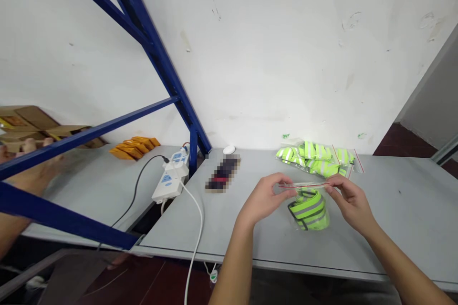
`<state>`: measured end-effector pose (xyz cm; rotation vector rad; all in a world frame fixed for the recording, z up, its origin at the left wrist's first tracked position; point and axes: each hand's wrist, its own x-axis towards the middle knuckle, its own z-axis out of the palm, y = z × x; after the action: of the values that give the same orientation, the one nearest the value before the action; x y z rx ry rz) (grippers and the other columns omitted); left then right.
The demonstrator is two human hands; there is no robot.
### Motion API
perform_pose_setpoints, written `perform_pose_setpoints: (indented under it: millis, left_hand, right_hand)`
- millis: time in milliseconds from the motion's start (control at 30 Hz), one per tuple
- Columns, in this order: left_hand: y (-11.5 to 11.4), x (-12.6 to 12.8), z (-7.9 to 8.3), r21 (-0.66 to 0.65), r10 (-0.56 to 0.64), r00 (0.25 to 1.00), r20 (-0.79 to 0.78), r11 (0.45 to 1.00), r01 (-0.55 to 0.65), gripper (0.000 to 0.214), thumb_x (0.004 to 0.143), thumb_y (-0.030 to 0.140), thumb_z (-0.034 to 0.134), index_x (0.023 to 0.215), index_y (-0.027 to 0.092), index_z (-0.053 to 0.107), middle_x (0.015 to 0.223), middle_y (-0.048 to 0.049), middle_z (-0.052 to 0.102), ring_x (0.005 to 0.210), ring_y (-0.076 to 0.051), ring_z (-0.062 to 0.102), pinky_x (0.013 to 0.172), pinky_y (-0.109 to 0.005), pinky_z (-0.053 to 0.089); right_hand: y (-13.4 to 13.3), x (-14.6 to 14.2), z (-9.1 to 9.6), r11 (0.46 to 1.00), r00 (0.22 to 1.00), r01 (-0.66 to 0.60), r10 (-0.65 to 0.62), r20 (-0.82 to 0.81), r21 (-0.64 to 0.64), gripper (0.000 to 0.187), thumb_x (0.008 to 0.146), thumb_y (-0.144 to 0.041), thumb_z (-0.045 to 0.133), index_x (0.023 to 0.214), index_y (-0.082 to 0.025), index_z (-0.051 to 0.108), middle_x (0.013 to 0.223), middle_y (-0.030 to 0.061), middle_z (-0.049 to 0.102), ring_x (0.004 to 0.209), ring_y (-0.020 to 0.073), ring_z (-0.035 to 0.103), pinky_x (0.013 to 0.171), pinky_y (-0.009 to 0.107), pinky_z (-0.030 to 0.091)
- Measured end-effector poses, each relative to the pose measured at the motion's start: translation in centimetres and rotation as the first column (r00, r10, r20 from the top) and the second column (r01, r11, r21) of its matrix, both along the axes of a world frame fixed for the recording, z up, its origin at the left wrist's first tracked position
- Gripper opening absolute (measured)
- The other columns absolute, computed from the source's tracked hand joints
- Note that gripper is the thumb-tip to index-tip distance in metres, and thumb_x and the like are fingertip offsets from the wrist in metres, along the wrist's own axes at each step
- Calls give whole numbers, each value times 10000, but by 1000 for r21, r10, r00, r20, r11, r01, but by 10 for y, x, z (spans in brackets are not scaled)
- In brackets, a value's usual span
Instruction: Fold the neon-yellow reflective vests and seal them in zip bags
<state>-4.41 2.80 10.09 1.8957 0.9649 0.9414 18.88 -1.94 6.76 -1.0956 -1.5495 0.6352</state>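
Between my hands is a clear zip bag (309, 207) with a red line along its top edge. Inside it lies a rolled neon-yellow strap with grey reflective stripes and dark edging. My left hand (266, 196) pinches the left end of the bag's top edge between thumb and fingers. At the opposite end, my right hand (349, 200) pinches the same edge. The bag hangs just over or rests on the grey table; I cannot tell which. Beyond it, against the wall, lie several similar filled zip bags (318, 158) in a pile.
A blurred-out flat object (223, 174) and a white oval item (229, 150) lie left on the table (265, 248). White power strips (171, 176) with cables sit by a blue metal frame (157, 57). Further left are orange packets (134, 147), cardboard boxes (32, 124) and another person's hand (32, 159).
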Motion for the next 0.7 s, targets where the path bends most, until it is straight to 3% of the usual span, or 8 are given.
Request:
perform_pose_setpoints:
  millis: [100, 267, 400, 500, 700]
  left_hand:
    - [1, 1, -16, -128, 30, 992, 124, 992, -14, 151, 788, 339, 673, 819, 192, 676, 822, -20, 681, 826, -175, 616, 763, -264, 470]
    - [-3, 15, -44, -167, 94, 926, 366, 985, -34, 217, 778, 378, 699, 817, 169, 661, 833, -41, 673, 829, -173, 616, 797, -282, 477]
    - [-8, 21, -61, -265, 119, 854, 507, 964, 23, 383, 720, 444, 751, 972, 171, 654, 958, -76, 689, 905, -204, 634, 804, -297, 499]
    - [-11, 25, -68, -343, 114, 831, 545, 934, 97, 414, 721, 450, 752, 1014, 170, 669, 1000, -93, 708, 941, -227, 649, 814, -322, 515]
    - [-13, 30, -69, -343, 171, 842, 511, 939, 18, 325, 726, 434, 749, 888, 154, 728, 948, -101, 728, 930, -242, 659, 844, -351, 523]
  right_hand:
    - [-2, -1, 0, 999, 999, 21, -20, 28, -26, 94, 903, -329, 579, 896, -243, 619, 860, 20, 613, 833, 178, 586, 741, 294, 477]
    - [-2, -5, 5, 999, 993, 35, -38, 107, 29, 117, 873, -344, 622, 883, -230, 646, 853, 33, 648, 815, 191, 607, 737, 312, 497]
    - [-4, -6, 7, 999, 995, 12, -16, 95, 40, 95, 887, -316, 607, 859, -233, 643, 818, 28, 647, 783, 184, 609, 714, 311, 496]
    - [-7, -6, 9, 998, 996, -4, -2, 91, 58, 77, 887, -295, 609, 844, -241, 643, 816, 25, 649, 784, 183, 610, 712, 313, 492]
    - [-7, -9, 20, 1000, 975, 18, -19, 222, 5, 114, 833, -358, 670, 860, -246, 664, 863, 33, 679, 821, 204, 630, 748, 332, 503]
